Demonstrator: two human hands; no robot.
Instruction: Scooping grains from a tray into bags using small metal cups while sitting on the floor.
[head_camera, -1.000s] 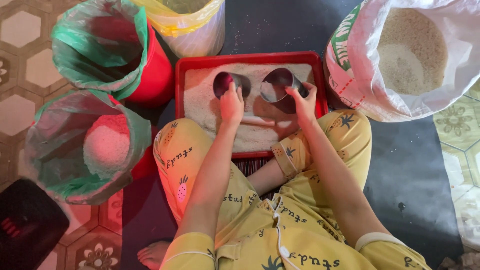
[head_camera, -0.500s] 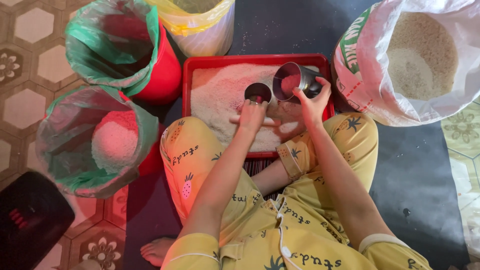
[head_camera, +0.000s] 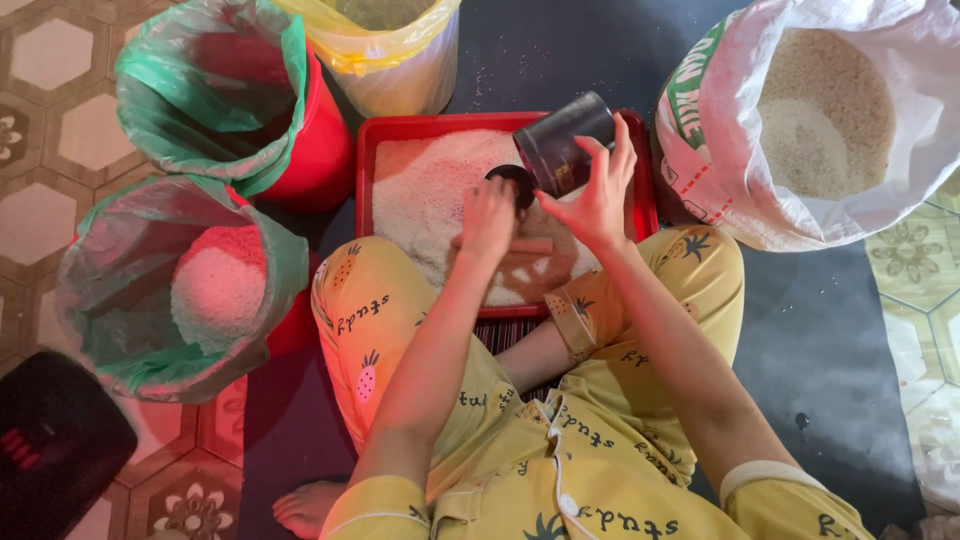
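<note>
While the person sits cross-legged in yellow printed pyjamas behind the red tray (head_camera: 640, 190), both hands work over the white rice (head_camera: 430, 190) spread across it. The right hand (head_camera: 598, 200) has its fingers wrapped around a dark metal can (head_camera: 565, 145), holding it tilted above the far right part of the tray with its mouth turned down toward the left hand. The left hand (head_camera: 488, 215) hovers just beside it over the middle of the tray, fingers curled round a small dark cup (head_camera: 512, 182) whose rim peeks out above the fingertips. By the look of it the step in hand is measuring, tipping grain from the can to the cup, and the next move would call for a steady wrist so nothing spills past the tray's rim. Left of the tray stands a green-lined bucket (head_camera: 130, 300) holding rice, with a second green-lined red bucket (head_camera: 320, 150) beyond it; a yellow-lined bucket (head_camera: 400, 60) stands behind the tray and an open white sack (head_camera: 720, 170) of rice to its right.
</note>
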